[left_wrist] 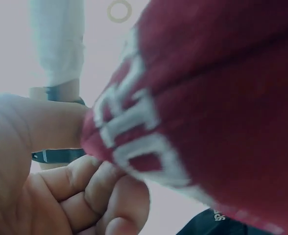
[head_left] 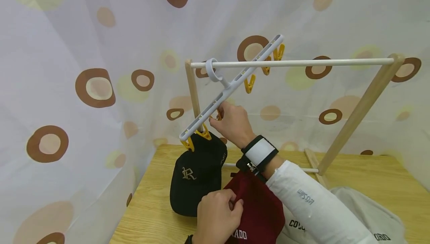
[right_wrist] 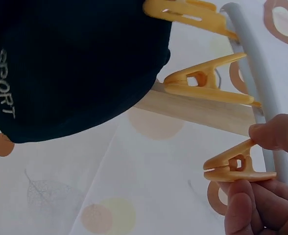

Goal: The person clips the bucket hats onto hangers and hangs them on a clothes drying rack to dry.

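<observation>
My right hand (head_left: 235, 122) pinches a yellow clip (right_wrist: 238, 165) on the grey-white hanger (head_left: 231, 86), thumb on one arm of the clip and fingers under the other. The clip's tips look nearly together with nothing between them. At the hanger's lower left end, a black cap (head_left: 196, 184) with an "R" hangs near two other yellow clips (head_left: 204, 133); whether both grip it I cannot tell. Below, my left hand (head_left: 218, 214) holds a dark red cap (head_left: 256, 203) between thumb and fingers. White letters show on its front in the left wrist view.
The hanger's hook loops over the white bar (head_left: 319, 63) of a wooden-post rack, and the hanger tilts. More yellow clips (head_left: 249, 84) dangle at its upper right. Light grey caps (head_left: 366, 210) with dark lettering lie on the wooden table (head_left: 147, 184). A patterned curtain hangs behind.
</observation>
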Motion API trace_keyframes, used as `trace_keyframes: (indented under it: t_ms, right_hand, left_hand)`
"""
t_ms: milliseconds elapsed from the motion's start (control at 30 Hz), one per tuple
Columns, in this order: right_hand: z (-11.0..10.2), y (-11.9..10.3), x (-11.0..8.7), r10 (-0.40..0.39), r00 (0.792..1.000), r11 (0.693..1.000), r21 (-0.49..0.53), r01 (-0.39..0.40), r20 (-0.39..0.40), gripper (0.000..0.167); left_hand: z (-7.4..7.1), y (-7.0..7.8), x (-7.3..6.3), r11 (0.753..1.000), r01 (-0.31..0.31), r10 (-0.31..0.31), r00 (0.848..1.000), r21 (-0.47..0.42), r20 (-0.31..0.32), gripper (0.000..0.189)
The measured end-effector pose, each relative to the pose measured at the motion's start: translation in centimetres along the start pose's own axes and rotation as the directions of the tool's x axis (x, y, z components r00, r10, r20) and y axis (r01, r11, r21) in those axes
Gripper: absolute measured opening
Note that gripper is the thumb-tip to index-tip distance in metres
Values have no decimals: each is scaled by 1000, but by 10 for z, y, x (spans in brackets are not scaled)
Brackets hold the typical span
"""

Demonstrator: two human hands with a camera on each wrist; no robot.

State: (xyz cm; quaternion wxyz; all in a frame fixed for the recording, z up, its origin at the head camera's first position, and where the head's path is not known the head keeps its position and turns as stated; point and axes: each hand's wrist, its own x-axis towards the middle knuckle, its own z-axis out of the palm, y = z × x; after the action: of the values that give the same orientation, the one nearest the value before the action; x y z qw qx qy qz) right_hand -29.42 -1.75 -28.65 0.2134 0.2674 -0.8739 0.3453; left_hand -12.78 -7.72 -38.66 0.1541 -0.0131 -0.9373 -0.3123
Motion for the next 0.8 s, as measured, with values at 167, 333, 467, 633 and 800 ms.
trace_keyframes:
  t_ms: [167, 333, 467, 633, 800]
  right_hand:
    - [-6, -2, -1, 2, 999, 1000, -7, -2, 36, 23]
    - [-10, -5, -1, -11, 999, 1000, -21, 12, 37, 21]
    - [-12, -5, -2, -16, 1000, 999, -39, 17, 19, 23]
    - [-13, -6, -5, -6, 1000, 1000, -29, 6, 12, 27]
    - [-15, -6, -6, 2, 1000, 1000, -16, -2, 14, 24]
  left_hand:
    - [5, -8, 8, 1000, -5, 4, 1000, 18, 18, 24]
    - [14, -15, 24, 1000, 2, -2, 1000, 17, -10, 36]
    - [16, -13, 40, 1000, -16, 16, 999, 1, -48, 46]
    - [17, -9, 57, 998, -54, 49, 993, -41, -111, 49]
    - [16, -6, 72, 997, -54, 46, 987, -48, -155, 47]
